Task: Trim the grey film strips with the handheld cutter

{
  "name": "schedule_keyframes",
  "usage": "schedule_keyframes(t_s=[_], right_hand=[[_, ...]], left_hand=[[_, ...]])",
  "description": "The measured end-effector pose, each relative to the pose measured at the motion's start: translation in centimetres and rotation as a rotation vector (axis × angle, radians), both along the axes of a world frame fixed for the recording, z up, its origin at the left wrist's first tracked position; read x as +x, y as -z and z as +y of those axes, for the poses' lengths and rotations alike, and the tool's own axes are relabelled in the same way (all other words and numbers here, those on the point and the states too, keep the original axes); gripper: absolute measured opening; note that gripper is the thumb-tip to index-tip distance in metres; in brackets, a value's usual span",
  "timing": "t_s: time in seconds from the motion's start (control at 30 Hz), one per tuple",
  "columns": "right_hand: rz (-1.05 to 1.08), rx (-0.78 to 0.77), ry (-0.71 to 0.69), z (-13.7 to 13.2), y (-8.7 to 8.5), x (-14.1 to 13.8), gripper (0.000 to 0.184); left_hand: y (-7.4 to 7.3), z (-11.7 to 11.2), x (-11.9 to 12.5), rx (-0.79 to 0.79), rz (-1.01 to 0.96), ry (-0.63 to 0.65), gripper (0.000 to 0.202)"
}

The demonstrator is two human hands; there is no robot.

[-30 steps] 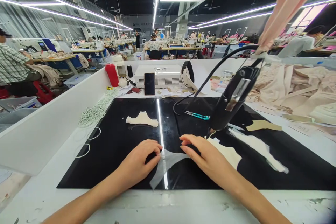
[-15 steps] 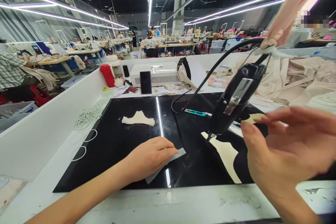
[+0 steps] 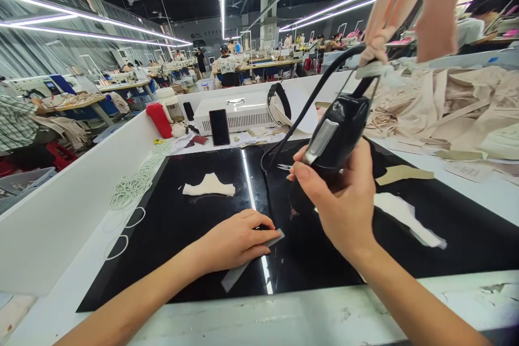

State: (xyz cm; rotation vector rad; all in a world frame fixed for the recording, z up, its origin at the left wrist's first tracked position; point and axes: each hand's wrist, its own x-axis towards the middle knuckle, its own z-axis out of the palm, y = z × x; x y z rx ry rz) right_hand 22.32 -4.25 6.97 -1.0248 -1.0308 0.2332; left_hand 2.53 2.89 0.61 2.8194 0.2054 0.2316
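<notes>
My left hand (image 3: 239,240) lies on the black board, fingers curled and pressed on a narrow grey strip (image 3: 233,277). Part of that strip is hidden beneath the fingers. In my right hand (image 3: 351,205) is a black corded handheld tool (image 3: 343,119) with a metal plate on its side; pale fabric ties suspend it from above. Its lower end is dark against the board and hard to make out. To the right of this hand lie a white cut piece (image 3: 409,219) and a tan strip (image 3: 405,174). A cream cut piece (image 3: 208,185) rests farther left.
The black board (image 3: 162,238) sits inside a white-walled bench. Behind it stand a phone (image 3: 219,127) and a white vented box (image 3: 243,113). Pale cords (image 3: 138,178) pile along the left side, beige fabric (image 3: 446,102) at the right. The tool's black cable (image 3: 302,111) loops over the board.
My right hand has moved left and closed around the hanging tool. The tool has shifted left in view. My left hand stays on the grey strip.
</notes>
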Motion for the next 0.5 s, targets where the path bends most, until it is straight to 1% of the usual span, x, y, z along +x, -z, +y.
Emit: schedule_keyframes(t_s=[0.07,0.13,0.3,0.37,0.5], right_hand=[[0.011,0.035,0.008,-0.1,0.2,-0.8,0.052],[0.038,0.051,-0.034,-0.3,0.6,-1.3,0.052],[0.109,0.081,-0.177,-0.8,1.6,-2.3,0.033],[0.141,0.099,-0.222,-1.0,1.8,-2.6,0.031],[0.152,0.091,-0.231,-1.0,2.0,-2.7,0.032]], left_hand=[[0.0,-0.1,-0.1,-0.021,-0.005,-0.006,0.038],[0.2,-0.2,-0.2,-0.04,-0.018,-0.011,0.038],[0.7,-0.2,-0.3,-0.07,-0.066,0.006,0.037],[0.8,-0.2,-0.2,-0.077,-0.06,0.005,0.037],[0.9,-0.2,-0.1,-0.086,-0.048,0.001,0.039]])
